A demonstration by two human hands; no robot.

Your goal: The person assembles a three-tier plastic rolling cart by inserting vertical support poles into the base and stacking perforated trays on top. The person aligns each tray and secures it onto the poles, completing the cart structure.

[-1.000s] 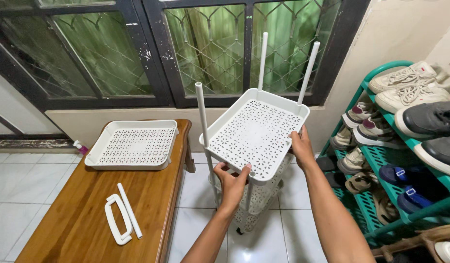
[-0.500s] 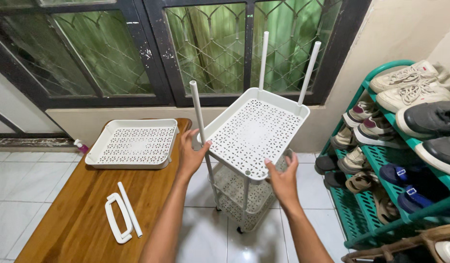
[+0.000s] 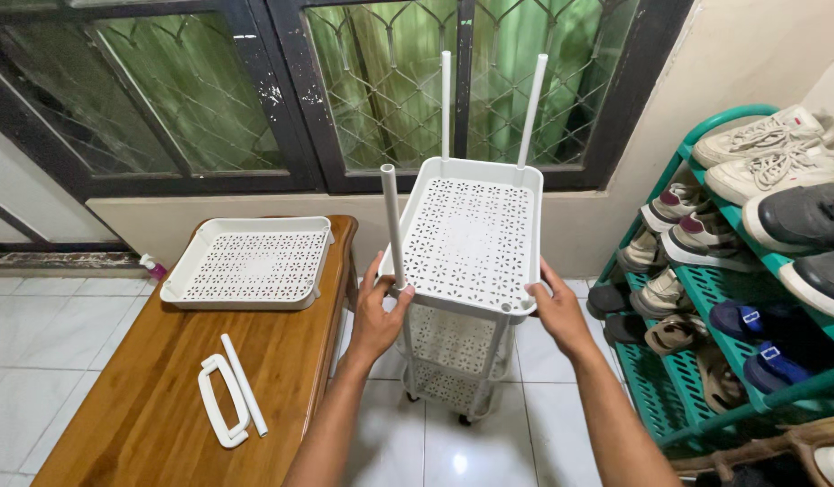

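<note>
1. Hands grip the top shelf (image 3: 471, 236) of a white plastic rack, one at each near corner, and the shelf tilts up toward the window.
2. Left hand (image 3: 378, 311) is closed around the near left corner of that perforated shelf, thumb up against the base of a white pole (image 3: 392, 221) that rises straight above the knuckles.
3. Right hand (image 3: 556, 309) clasps the near right corner, fingers curled under the rim and thumb lying on the edge.
4. Beyond both hands, at the far edge of the shelf, two more white poles (image 3: 532, 110) stand upright in front of the window grille (image 3: 381, 81).
5. Below the hands, the lower shelves (image 3: 453, 347) of the rack stand on the white tiled floor (image 3: 498, 446).
6. Left of the left hand stands a wooden table (image 3: 164, 397); on its far end lies a spare white perforated shelf (image 3: 250, 261), well apart from the hand.
7. Nearer on the table, low and left of the left hand, a white handle piece (image 3: 220, 401) and a loose white rod (image 3: 244, 383) lie just beside each other.
8. Right of the right hand, a green shoe rack (image 3: 683, 379) holds sneakers (image 3: 769, 149) and sandals (image 3: 674, 332).
</note>
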